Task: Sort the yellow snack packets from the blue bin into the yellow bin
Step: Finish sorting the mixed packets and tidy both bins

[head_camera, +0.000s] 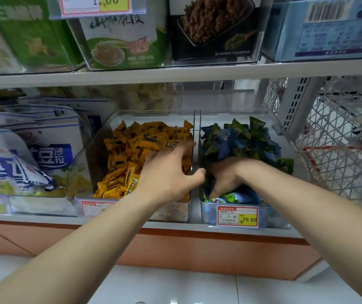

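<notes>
Two clear bins stand side by side on a shop shelf. The yellow bin [153, 115] on the left is full of yellow snack packets [136, 150]. The blue bin [237, 116] on the right holds blue and green packets [239, 139]. My left hand [169, 172] hovers over the right side of the yellow bin, fingers spread, with nothing seen in it. My right hand [226, 176] reaches down into the front of the blue bin, fingertips buried among the packets; what they touch is hidden. No yellow packet shows in the blue bin.
White and blue snack bags [33, 150] fill the shelf to the left. A price tag [238, 216] hangs on the blue bin's front. A white wire rack [340, 139] stands at the right. Another shelf [175, 72] with boxed goods runs overhead.
</notes>
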### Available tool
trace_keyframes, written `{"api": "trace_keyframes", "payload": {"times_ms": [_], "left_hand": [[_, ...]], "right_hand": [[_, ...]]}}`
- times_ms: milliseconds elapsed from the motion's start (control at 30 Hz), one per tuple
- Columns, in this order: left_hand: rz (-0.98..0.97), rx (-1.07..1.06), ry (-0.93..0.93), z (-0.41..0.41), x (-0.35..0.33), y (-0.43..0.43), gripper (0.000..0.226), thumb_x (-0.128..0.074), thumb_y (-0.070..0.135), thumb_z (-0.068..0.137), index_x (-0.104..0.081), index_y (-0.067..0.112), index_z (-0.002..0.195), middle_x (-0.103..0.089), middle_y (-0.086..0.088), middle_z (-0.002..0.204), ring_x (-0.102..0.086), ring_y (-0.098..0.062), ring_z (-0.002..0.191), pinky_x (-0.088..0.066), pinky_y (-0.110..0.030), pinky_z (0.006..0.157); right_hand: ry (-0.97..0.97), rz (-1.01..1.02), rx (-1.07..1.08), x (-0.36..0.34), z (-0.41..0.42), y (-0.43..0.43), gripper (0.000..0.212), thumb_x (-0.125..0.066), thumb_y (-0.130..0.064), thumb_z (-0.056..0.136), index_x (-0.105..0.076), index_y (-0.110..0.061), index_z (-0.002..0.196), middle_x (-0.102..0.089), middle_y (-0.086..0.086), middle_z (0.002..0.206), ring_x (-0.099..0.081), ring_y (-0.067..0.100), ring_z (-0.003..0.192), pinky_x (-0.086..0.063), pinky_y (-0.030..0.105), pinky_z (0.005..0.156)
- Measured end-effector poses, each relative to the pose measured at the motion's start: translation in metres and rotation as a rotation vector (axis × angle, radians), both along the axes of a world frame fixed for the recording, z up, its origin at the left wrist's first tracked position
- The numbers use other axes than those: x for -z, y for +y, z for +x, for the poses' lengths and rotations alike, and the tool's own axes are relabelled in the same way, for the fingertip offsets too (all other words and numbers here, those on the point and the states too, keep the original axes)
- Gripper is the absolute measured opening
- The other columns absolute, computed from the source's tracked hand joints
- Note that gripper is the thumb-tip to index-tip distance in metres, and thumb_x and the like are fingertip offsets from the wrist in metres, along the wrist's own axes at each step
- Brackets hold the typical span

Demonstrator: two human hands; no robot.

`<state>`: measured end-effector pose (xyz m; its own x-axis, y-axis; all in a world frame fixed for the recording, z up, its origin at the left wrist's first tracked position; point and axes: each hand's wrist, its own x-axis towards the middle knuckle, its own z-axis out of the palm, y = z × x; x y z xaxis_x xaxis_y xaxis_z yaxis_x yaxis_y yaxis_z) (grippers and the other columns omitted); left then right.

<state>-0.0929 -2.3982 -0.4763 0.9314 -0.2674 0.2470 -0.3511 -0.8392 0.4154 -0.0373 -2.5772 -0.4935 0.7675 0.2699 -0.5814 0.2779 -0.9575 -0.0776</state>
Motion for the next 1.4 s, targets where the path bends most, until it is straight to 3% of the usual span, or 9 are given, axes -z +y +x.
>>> {"api": "trace_keyframes", "payload": {"times_ms": [233,400,533,600,733,900,1033,1267,1400], "left_hand": [[-0.028,-0.002,0.015,-0.001,-0.001,0.002,0.070,-0.052,0.070,0.074,-0.041,0.046,0.139,-0.064,0.011,0.127,-0.057,-0.016,0.118,-0.045,-0.043,0.103],[-0.084,0.017,0.020,-0.001,-0.004,0.003,0.071,-0.056,0.067,0.073,-0.047,0.042,0.138,-0.065,0.015,0.125,-0.059,-0.013,0.118,-0.045,-0.045,0.103],[-0.119,0.023,0.046,0.001,-0.005,0.002,0.071,-0.057,0.066,0.071,-0.048,0.042,0.137,-0.065,0.013,0.125,-0.058,-0.014,0.119,-0.045,-0.045,0.104],[-0.127,0.020,0.049,0.001,-0.004,0.001,0.071,-0.057,0.066,0.071,-0.048,0.042,0.137,-0.065,0.013,0.125,-0.059,-0.014,0.118,-0.046,-0.044,0.103],[-0.154,0.020,0.058,0.001,-0.004,0.000,0.070,-0.058,0.065,0.070,-0.049,0.042,0.136,-0.066,0.013,0.122,-0.059,-0.014,0.116,-0.046,-0.044,0.102],[-0.153,0.020,0.067,0.001,-0.004,0.000,0.070,-0.057,0.066,0.070,-0.048,0.043,0.135,-0.065,0.013,0.123,-0.059,-0.015,0.117,-0.046,-0.045,0.102],[-0.158,0.020,0.058,0.000,-0.004,0.000,0.070,-0.057,0.065,0.070,-0.049,0.042,0.135,-0.065,0.013,0.122,-0.059,-0.014,0.117,-0.046,-0.045,0.103],[-0.162,0.010,0.047,-0.002,-0.001,-0.001,0.068,-0.055,0.062,0.072,-0.048,0.042,0.136,-0.065,0.011,0.121,-0.058,-0.015,0.115,-0.046,-0.044,0.102],[-0.157,0.014,0.025,-0.001,-0.001,0.000,0.066,-0.056,0.061,0.072,-0.049,0.043,0.135,-0.066,0.014,0.117,-0.059,-0.014,0.113,-0.047,-0.044,0.101]], "right_hand": [[-0.268,0.109,-0.013,0.010,0.002,-0.009,0.077,-0.073,-0.055,0.072,-0.046,-0.033,0.141,-0.061,-0.002,0.131,-0.061,0.020,0.109,-0.043,0.026,0.070],[-0.303,0.506,0.150,-0.006,0.005,-0.029,0.076,-0.081,-0.038,0.072,-0.050,-0.029,0.140,-0.055,-0.006,0.136,-0.054,0.014,0.121,-0.042,0.020,0.088],[-0.510,0.871,0.336,-0.029,0.003,-0.046,0.040,-0.084,-0.040,0.071,-0.065,-0.036,0.106,-0.065,-0.014,0.105,-0.065,0.007,0.093,-0.047,0.014,0.070],[-0.518,0.923,0.391,-0.036,0.002,-0.053,0.040,-0.084,-0.039,0.072,-0.064,-0.040,0.107,-0.068,-0.008,0.110,-0.067,0.007,0.083,-0.051,0.015,0.066],[-0.472,0.500,0.346,-0.042,0.001,-0.069,0.099,-0.079,-0.057,0.072,-0.024,-0.041,0.152,-0.030,-0.005,0.159,-0.037,0.020,0.139,-0.031,0.025,0.098],[-0.680,0.123,0.324,-0.054,-0.004,-0.068,0.097,-0.068,-0.071,0.073,-0.017,-0.044,0.152,-0.045,0.002,0.149,-0.049,0.032,0.128,-0.046,0.042,0.094],[-0.820,0.175,0.210,-0.045,-0.002,-0.062,0.078,-0.062,-0.068,0.079,-0.040,-0.033,0.146,-0.043,0.006,0.143,-0.039,0.031,0.130,-0.043,0.044,0.098],[-0.501,0.255,0.072,-0.025,0.050,-0.044,0.107,-0.069,-0.070,0.073,-0.017,-0.029,0.156,-0.019,0.001,0.163,-0.026,0.025,0.145,-0.029,0.039,0.112],[-0.353,0.219,0.158,-0.018,0.067,-0.036,0.114,-0.075,-0.072,0.062,-0.022,-0.031,0.155,-0.035,0.004,0.155,-0.041,0.026,0.136,-0.040,0.035,0.103]]}}
